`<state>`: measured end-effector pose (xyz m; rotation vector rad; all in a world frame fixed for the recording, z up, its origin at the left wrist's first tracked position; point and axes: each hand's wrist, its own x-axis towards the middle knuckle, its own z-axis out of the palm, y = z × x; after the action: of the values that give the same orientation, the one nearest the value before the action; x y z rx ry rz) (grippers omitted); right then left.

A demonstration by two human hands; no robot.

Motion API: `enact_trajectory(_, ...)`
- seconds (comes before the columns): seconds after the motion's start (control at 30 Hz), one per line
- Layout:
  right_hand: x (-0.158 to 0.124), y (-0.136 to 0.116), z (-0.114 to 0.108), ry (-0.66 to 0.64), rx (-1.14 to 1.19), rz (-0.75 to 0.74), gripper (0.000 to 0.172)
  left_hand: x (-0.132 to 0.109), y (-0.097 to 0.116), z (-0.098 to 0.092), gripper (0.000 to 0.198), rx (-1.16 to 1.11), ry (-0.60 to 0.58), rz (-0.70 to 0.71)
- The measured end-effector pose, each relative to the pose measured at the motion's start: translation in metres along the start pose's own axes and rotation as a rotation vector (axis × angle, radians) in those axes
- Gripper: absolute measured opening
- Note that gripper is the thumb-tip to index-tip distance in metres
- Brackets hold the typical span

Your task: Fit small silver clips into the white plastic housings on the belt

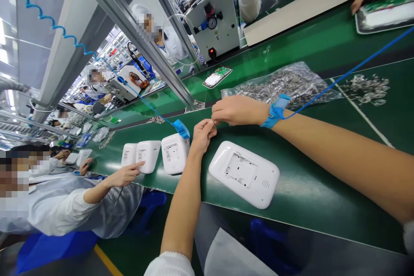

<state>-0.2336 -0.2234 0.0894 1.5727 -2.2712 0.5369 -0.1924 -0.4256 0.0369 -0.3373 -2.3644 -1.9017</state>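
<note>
Left hand (203, 134) and right hand (230, 111) meet, fingertips pinched; cannot tell what, if anything, they grip. White case (244, 174) on table (307, 189), bodyward and rightward of left hand, long axis slanting upper-left to lower-right. Left arm (186, 200) nearer. Bag (278, 82) beyond right hand.

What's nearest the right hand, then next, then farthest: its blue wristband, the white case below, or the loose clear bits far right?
From the right hand, head view:
1. Blue wristband, on its wrist.
2. White case, below, nearer the body.
3. Loose clear bits, far right.
</note>
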Motion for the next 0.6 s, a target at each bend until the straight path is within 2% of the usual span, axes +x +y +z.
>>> enact_trajectory(0.1, 0.003, -0.005, 0.001, 0.032, 0.049, 0.122, 0.016, 0.001, 0.000, -0.001, 0.058, -0.019, 0.017, 0.034)
enact_trajectory(0.17, 0.007, -0.009, 0.006, 0.081, 0.200, 0.294, 0.018, 0.001, -0.001, -0.003, 0.053, -0.002, 0.069, 0.072)
enact_trajectory(0.23, 0.013, -0.014, 0.011, 0.095, 0.482, 0.548, 0.022, -0.001, -0.002, -0.004, 0.045, 0.122, 0.135, 0.171)
enact_trajectory(0.3, 0.017, -0.019, 0.013, 0.030, 0.896, 0.822, 0.025, -0.003, -0.003, -0.005, 0.039, 0.349, 0.178, 0.306)
enact_trajectory(0.37, 0.018, -0.022, 0.013, -0.070, 1.269, 0.998, 0.026, -0.006, -0.003, -0.004, 0.038, 0.556, 0.182, 0.401)
enact_trajectory(0.4, 0.018, -0.023, 0.012, -0.114, 1.360, 1.037, 0.026, -0.007, -0.003, -0.004, 0.037, 0.602, 0.174, 0.414)
enact_trajectory(0.43, 0.017, -0.023, 0.012, -0.136, 1.361, 1.041, 0.026, -0.007, -0.004, -0.003, 0.037, 0.609, 0.169, 0.414)
enact_trajectory(0.5, 0.014, -0.022, 0.012, -0.097, 1.114, 0.932, 0.027, -0.006, -0.004, -0.001, 0.035, 0.519, 0.179, 0.380)
enact_trajectory(0.6, 0.007, -0.015, 0.014, 0.051, 0.550, 0.504, 0.021, -0.003, -0.006, 0.001, 0.035, 0.168, 0.206, 0.201)
